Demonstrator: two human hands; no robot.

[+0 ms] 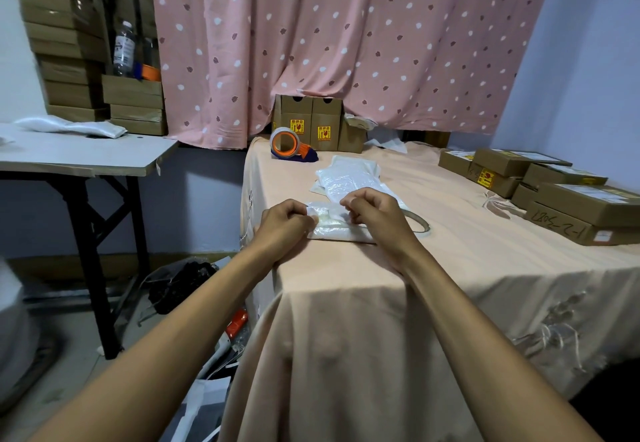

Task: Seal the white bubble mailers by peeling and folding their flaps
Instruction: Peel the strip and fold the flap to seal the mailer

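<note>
A white bubble mailer (334, 230) lies flat on the peach tablecloth (450, 261) near the table's left front. My left hand (285, 221) pinches the mailer's upper left corner with curled fingers. My right hand (372, 207) pinches the top flap on the right side. The flap's middle shows between the two hands, slightly lifted. Just beyond them a pile of more white mailers (348, 176) rests on the cloth.
An orange tape dispenser (289, 145) stands at the back of the table before small cardboard boxes (317, 122). A thin tape ring (420, 225) lies right of my right hand. Stacked flat cartons (554, 188) fill the right side. A white folding table (79, 155) stands to the left.
</note>
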